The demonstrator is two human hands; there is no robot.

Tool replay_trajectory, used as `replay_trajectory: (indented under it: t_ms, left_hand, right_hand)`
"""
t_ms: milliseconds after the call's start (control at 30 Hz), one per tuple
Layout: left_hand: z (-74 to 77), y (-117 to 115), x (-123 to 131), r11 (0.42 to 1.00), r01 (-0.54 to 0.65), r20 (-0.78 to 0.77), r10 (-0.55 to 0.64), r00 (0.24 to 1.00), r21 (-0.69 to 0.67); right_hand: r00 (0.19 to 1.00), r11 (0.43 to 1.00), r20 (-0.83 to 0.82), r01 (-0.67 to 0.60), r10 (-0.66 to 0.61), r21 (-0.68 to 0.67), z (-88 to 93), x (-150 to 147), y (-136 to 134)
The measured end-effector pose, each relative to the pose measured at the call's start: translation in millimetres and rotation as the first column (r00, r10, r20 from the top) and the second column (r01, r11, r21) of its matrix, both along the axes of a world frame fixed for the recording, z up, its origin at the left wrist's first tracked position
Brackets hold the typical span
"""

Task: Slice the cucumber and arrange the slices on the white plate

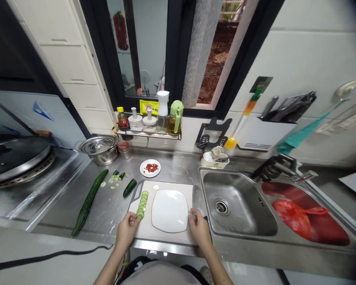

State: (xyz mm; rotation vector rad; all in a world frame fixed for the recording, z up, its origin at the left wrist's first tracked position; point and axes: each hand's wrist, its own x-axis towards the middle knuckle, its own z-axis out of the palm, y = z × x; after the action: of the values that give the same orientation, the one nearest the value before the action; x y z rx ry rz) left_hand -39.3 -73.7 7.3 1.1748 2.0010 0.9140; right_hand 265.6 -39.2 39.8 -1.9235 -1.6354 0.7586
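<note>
My left hand (127,230) has its thumb and fingers drawn together at the near end of a row of cucumber slices (142,203), touching the last of them; I can't tell whether I'm pinching it or only nudging it. My right hand (199,226) is half curled just beside the right edge of the white plate (169,209), and whether its fingertips hold anything is too blurred to say. The slices overlap along the left part of the cutting board (178,237), left of the plate. I judge them light, bendy and slick with juice, likely to slide out of line, so a gentle hold at both ends of the row suits them better than a squeeze in the middle. The plate looks stiff, smooth and breakable, best taken by opposite rims. Just past the board's left edge, a cut cucumber piece (129,188) lies on the worktop (59,204), with small cucumber scraps (115,178) beyond it and a long cucumber (89,203) farther left. Behind the board sits a small dish (142,168) of chopped red bits (151,168); to the right is the sink (240,221).
</note>
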Motion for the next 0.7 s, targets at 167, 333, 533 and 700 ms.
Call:
replay_trajectory:
  t_ms: [167,333,533,700]
  left_hand:
    - [32.5,28,24,0.99,0.015,0.389,-0.07,0.918,0.142]
    - [73.3,52,53,0.969,0.133,0.46,-0.217,0.861,0.21]
    - [93.3,59,73,0.948,0.191,0.486,-0.297,0.822,0.256]
    - [95.4,61,79,0.94,0.192,0.495,-0.314,0.81,0.282]
  right_hand:
    - [0.995,0.995,-0.047,-0.087,0.089,0.047,31.1,-19,11]
    - [0.949,0.955,-0.157,-0.248,0.273,0.162,63.5,-45,28]
    - [0.874,0.898,-0.258,-0.343,0.413,0.277,72.4,-64,38]
    - [0.848,0.899,-0.317,-0.354,0.425,0.258,68.0,-70,43]
